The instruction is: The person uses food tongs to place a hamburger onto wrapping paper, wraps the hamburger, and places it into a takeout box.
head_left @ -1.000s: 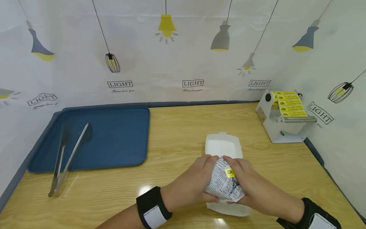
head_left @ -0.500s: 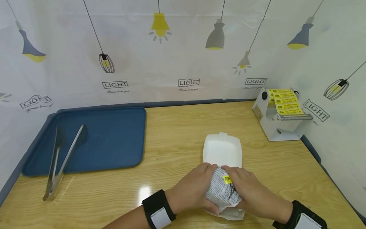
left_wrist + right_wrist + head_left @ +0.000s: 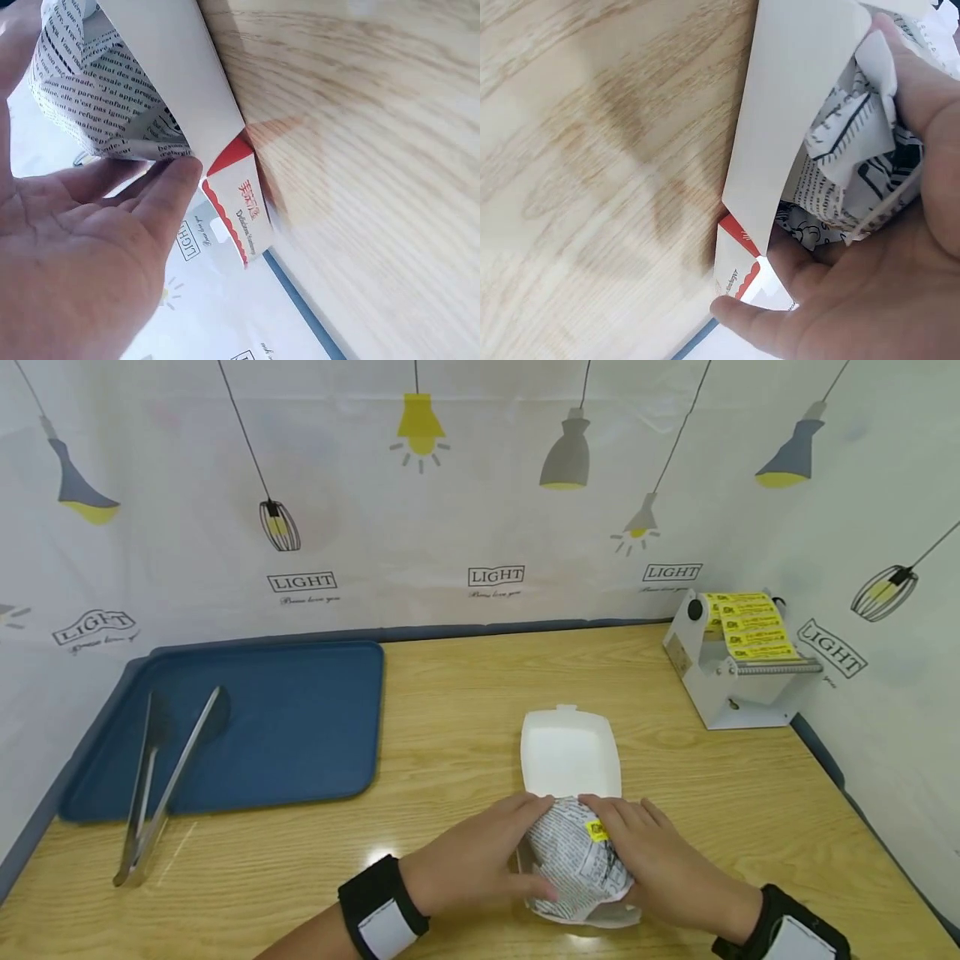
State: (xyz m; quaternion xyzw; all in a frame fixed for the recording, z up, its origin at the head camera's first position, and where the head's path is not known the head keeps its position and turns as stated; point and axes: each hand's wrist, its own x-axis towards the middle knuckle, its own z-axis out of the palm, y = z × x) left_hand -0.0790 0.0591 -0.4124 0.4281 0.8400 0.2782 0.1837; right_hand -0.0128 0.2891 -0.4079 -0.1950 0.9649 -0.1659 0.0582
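In the head view, a round burger (image 3: 573,864) wrapped in newsprint-patterned paper, with a small yellow label (image 3: 597,831), sits in the lower half of an open white burger box (image 3: 572,752). My left hand (image 3: 480,856) touches its left side with loosened, fairly straight fingers; in the left wrist view the palm stands apart from the paper. From the right, my right hand (image 3: 663,868) holds the burger, thumb and fingers curved round the wrapping. The right wrist view shows those fingers inside the box wall (image 3: 780,112). The burger's underside is hidden.
At the left lies a blue tray (image 3: 300,727), with metal tongs (image 3: 161,810) resting across its front edge. A white label dispenser (image 3: 738,668) carrying yellow labels stands at the back right. A lamp-patterned sheet (image 3: 375,485) hangs behind the wooden table (image 3: 450,710).
The wrapped burger came down toward me into the box's lower half. My left hand has since loosened and shifted left, while the right stays on it. The box has moved slightly left.
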